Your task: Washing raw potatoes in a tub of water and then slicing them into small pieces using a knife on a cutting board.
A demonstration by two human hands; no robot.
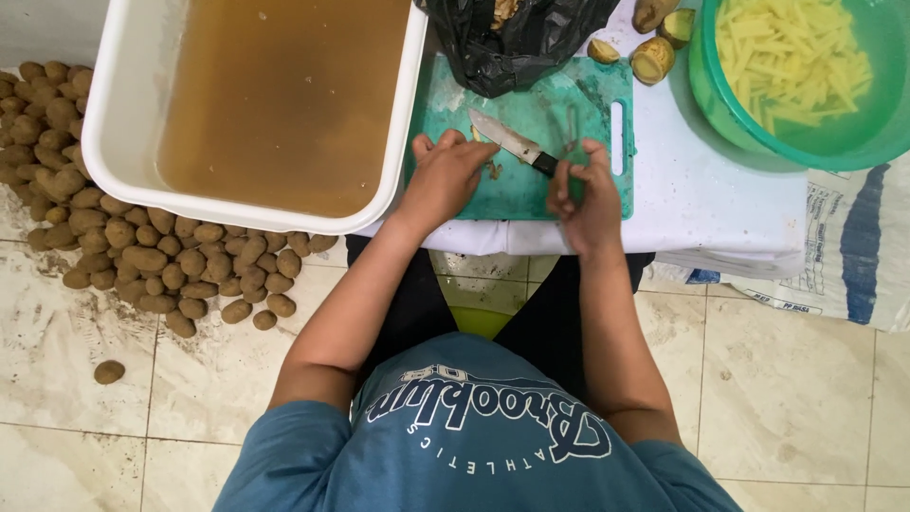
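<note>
My left hand lies palm down on the green cutting board, its fingertips by the blade of a knife; I see nothing held in it. My right hand is closed on the knife's black handle at the board's right side. The blade points up and left across the board. Small potato scraps lie between the hands. A thin metal tool rests on the board just above my right hand.
A white tub of brown water stands at the left. Below it, unpeeled potatoes are piled on the tiled floor. A black bag, peeled potatoes and a green bowl of potato sticks stand at the back.
</note>
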